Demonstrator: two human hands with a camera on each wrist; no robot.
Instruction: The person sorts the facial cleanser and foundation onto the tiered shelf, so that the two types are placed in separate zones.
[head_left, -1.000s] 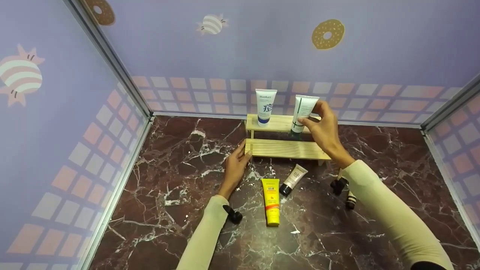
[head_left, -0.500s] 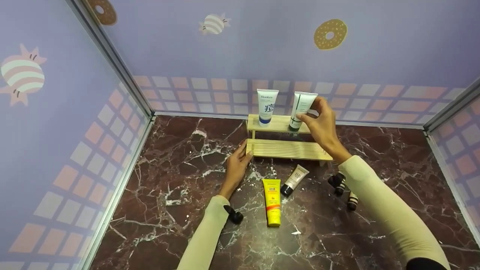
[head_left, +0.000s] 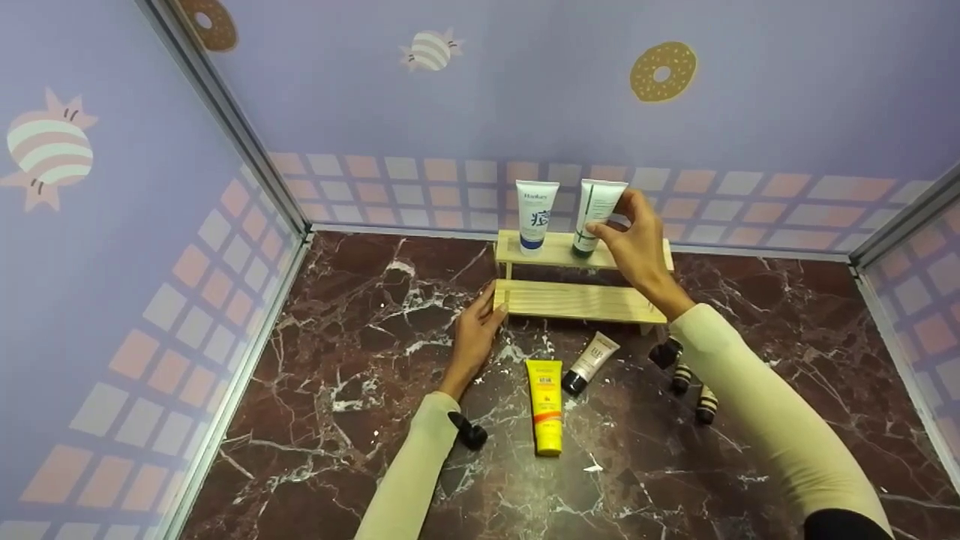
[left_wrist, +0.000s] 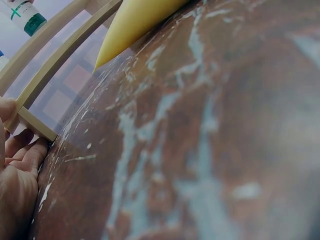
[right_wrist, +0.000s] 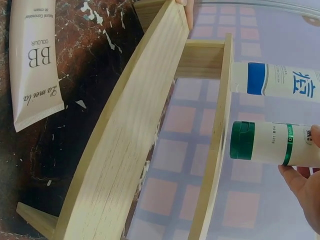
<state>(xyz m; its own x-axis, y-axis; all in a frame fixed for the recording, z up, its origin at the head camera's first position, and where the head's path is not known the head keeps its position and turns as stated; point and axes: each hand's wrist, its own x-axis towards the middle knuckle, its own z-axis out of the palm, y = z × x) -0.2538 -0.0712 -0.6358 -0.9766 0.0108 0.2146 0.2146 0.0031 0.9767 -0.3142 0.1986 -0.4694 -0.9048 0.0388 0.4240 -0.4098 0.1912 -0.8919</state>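
My right hand (head_left: 637, 244) pinches a white tube (head_left: 598, 196) with a green cap (right_wrist: 242, 140), cap down, over the upper step of a two-step wooden rack (head_left: 577, 300). Whether the cap touches the wood I cannot tell. To its left on that step stands a white tube with a blue band (head_left: 534, 210), upright on its cap. My left hand (head_left: 474, 337) grips the left end of the rack's lower step, thumb on the wood and other fingers at the end, by the leg in the left wrist view (left_wrist: 37, 124).
On the marbled surface before the rack lie a beige BB cream tube (head_left: 592, 360) and a yellow tube (head_left: 547, 405). Two dark-ended, pale-banded items (head_left: 706, 405) lie partly under the right forearm. Patterned panels (head_left: 450, 112) rise at the back and sides.
My right hand has moved the green-capped tube left and slightly back, closer to the blue-banded tube, and the tube stands more upright. My left hand keeps its hold on the rack.
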